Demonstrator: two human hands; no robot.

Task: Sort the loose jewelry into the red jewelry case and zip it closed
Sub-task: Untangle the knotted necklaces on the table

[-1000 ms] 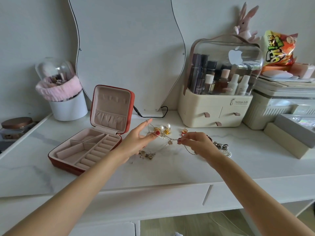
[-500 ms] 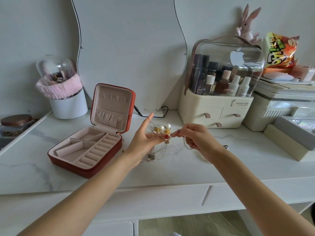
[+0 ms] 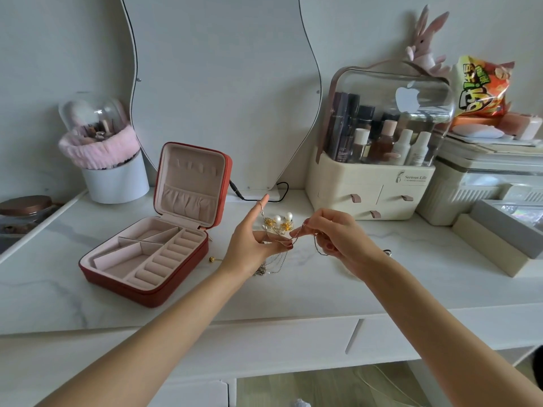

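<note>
1. Both hands are raised over the white marble-look table (image 3: 293, 289), meeting just right of the open red square jewelry case (image 3: 147, 259); a thin silver chain necklace (image 3: 316, 249) is strung between them.
2. Left hand (image 3: 249, 245): thumb and a lower finger pinch the chain near the meeting point, index finger sticks straight up with a strand looped over it, and more chain dangles below the palm towards the table.
3. Right hand (image 3: 338, 239): fingers curled, thumb and fingertip pinch the chain, and a loop of it hangs under the fingers.
4. Chain is fine and silver-toned, in several strands; exact links are too small to tell.
5. Two pearl-and-gold earrings (image 3: 282, 221) sit on the table just behind the hands. A small gold bead-like piece (image 3: 211, 259) lies beside the case's right front corner.
6. Case is unzipped, lid upright, with pink lining; the base has divided compartments and a column of ring rolls, and nothing in them that I can make out. The lid has a gathered pocket.
7. Cream cosmetics organizer with clear domed lid (image 3: 373, 171), right rear, holds bottles and tubes; three drawers are closed.
8. White round cup with pink fluffy band (image 3: 116, 177), left rear, holds makeup brushes.
</note>
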